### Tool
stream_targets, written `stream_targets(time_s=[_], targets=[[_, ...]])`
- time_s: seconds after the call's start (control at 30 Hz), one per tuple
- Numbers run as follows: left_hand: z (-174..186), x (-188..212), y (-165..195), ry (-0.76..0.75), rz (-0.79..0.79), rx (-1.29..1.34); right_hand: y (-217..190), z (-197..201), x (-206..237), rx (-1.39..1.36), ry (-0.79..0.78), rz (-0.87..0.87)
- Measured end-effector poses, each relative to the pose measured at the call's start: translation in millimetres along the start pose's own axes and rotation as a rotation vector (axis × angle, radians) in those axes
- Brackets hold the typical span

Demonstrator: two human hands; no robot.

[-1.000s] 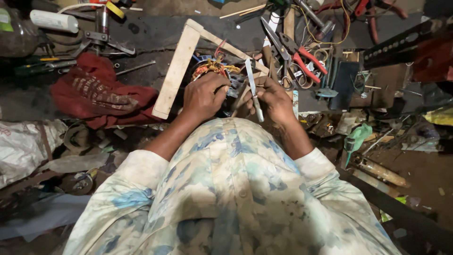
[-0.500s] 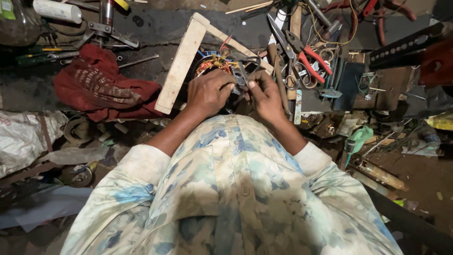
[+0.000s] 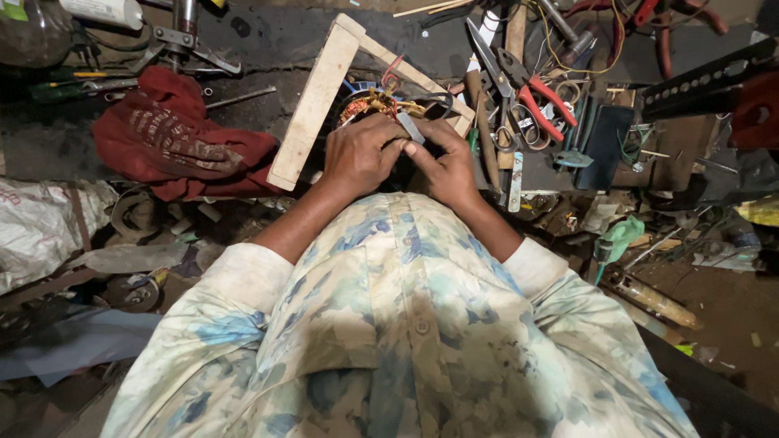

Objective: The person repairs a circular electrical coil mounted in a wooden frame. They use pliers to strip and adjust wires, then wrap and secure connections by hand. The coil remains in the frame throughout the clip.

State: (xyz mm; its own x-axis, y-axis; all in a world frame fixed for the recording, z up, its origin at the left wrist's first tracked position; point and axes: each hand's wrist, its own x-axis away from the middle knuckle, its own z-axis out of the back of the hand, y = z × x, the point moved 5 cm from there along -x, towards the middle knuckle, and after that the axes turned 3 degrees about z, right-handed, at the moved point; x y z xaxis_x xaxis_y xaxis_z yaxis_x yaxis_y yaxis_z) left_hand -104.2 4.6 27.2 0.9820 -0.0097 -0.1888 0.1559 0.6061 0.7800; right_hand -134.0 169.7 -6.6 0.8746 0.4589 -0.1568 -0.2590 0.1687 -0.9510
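The wound coil [image 3: 375, 104], a round bundle of copper-coloured wire with red, yellow and blue leads, sits inside the wooden frame [image 3: 315, 104] at about twelve o'clock from the person's chest, in the upper middle of the view; being round and half hidden by the hands, it shows no clear long axis, and its leads fan out toward eleven and one o'clock. The frame's thickest pale bar has its long axis running from seven o'clock up to one o'clock, its upper end meeting a thinner slat that slopes down toward four o'clock. Going by size, the patterned pale shirt [image 3: 406, 324] fills the lower half of the view. A crumpled red cloth [image 3: 174, 142] lies at nine o'clock from the coil, just beside the frame bar. At three o'clock from the hands are a dark flat case [image 3: 604, 146] and red-handled pliers [image 3: 540, 93], with scissors [image 3: 487, 50] above them. The left hand [image 3: 357, 154] is curled closed over the near edge of the coil, knuckles up. The right hand [image 3: 446, 166] touches the left and pinches a small grey flat strip [image 3: 410, 127], whose long axis runs from five o'clock up toward eleven o'clock, its far end pointing into the coil.
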Motion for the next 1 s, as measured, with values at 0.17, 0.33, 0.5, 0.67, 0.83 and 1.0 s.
stream_targets(time_s=[0.17, 0.33, 0.5, 0.67, 0.83, 1.0], targets=[[0.4, -0.7, 2.4, -0.008, 0.001, -0.008, 4.2, 2.4, 1.4, 0.067, 0.016, -0.031], [1.8, -0.8, 6.7, -0.009, 0.001, 0.011, 2.4, 6.5, 5.5, 0.003, 0.004, 0.041], [4.4, 0.0, 4.8, -0.031, -0.007, 0.036, -1.3, 36.1, 4.5, 0.038, 0.074, -0.05], [0.8, -2.7, 0.4, -0.121, -0.008, 0.024, -13.8, 32.1, -6.7, 0.238, -0.162, 0.153], [-1.9, -4.7, -6.2, -0.177, 0.049, -0.027, -19.7, 10.6, -5.5, 0.188, -0.188, 0.221], [-4.6, -5.8, -9.1, -0.197, 0.08, -0.058, -21.8, 9.5, -4.6, 0.263, -0.135, 0.226]])
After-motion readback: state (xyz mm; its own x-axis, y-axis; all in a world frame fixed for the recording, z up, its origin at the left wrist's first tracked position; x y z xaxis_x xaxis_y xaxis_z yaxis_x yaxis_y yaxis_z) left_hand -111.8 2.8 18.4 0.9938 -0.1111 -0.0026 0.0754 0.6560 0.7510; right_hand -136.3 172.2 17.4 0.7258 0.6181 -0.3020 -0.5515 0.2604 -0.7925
